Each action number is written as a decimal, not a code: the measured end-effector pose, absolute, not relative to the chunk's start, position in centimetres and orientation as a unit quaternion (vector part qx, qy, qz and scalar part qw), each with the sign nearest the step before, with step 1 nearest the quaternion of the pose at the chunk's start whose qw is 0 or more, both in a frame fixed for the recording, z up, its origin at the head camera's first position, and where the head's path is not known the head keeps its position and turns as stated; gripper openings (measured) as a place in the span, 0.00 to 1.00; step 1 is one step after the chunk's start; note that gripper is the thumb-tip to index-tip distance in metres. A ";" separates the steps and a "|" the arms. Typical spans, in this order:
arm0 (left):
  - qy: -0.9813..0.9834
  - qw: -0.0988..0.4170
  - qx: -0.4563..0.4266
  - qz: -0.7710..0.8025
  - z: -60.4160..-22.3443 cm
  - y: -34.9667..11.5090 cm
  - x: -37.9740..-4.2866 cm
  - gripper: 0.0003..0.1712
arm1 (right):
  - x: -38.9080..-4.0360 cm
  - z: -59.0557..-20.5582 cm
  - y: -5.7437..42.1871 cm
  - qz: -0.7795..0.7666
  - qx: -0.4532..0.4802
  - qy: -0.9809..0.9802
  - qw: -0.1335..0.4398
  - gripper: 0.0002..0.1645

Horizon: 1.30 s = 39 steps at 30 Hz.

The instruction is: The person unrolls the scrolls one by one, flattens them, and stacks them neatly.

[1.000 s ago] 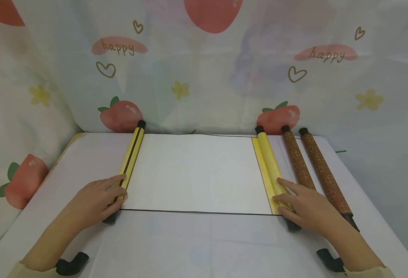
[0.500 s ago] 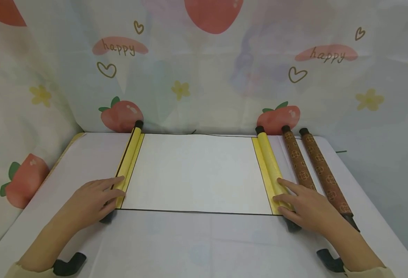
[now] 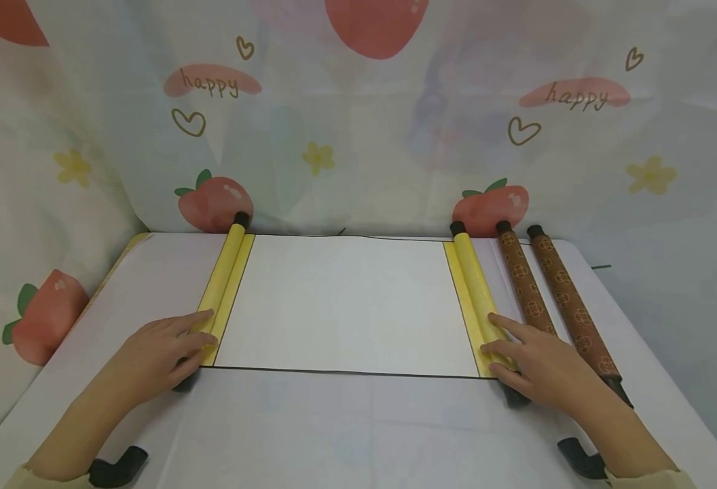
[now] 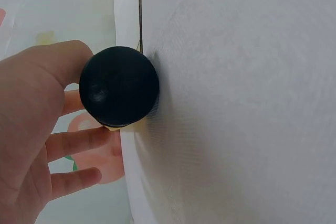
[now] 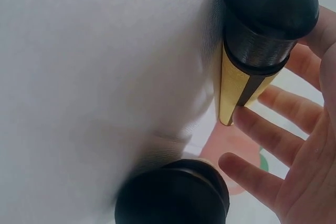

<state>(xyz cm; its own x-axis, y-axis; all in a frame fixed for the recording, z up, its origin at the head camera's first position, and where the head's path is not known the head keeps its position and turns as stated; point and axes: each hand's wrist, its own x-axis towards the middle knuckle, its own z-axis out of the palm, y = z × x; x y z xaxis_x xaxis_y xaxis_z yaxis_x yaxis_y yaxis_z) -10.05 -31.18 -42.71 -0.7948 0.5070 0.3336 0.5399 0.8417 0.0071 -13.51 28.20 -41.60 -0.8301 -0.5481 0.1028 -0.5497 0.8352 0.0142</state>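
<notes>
A blank white scroll (image 3: 346,305) with yellow end bands lies spread between a left yellow roll (image 3: 221,265) and a right yellow roll (image 3: 472,268), both black-capped. My left hand (image 3: 157,353) rests on the near part of the left roll with fairly straight fingers. In the left wrist view the roll's black knob (image 4: 119,86) hides part of the thumb and fingers. Over the near part of the right roll lie the extended fingers of my right hand (image 3: 538,360). The right wrist view shows one fingertip against that roll, below its black knob (image 5: 268,9).
Two brown patterned rolls (image 3: 525,278) with black ends lie right of the scroll, the nearer one partly behind my right hand. A second black knob (image 5: 170,195) fills the bottom of the right wrist view. Printed cloth (image 3: 358,136) hangs behind the white tabletop (image 3: 309,435).
The left roll has turned and moved left, uncovering a yellow band beside it; its dark stripe is out of sight. My left hand shifted slightly left with it. My right hand stayed put.
</notes>
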 end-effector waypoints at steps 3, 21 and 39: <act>-0.944 0.165 -0.281 -0.053 -42.7 -31.2 -10.0 0.13 | -13.4 -41.7 28.3 0.011 0.290 -0.955 0.056 0.16; -0.935 0.161 -0.311 -0.059 -41.4 -27.1 -10.4 0.14 | -13.0 -41.4 29.3 0.026 0.295 -0.954 0.041 0.27; -0.786 -0.201 -0.488 -0.323 -37.2 -4.4 -13.8 0.18 | -13.8 -39.1 34.2 0.126 0.233 -0.963 0.053 0.23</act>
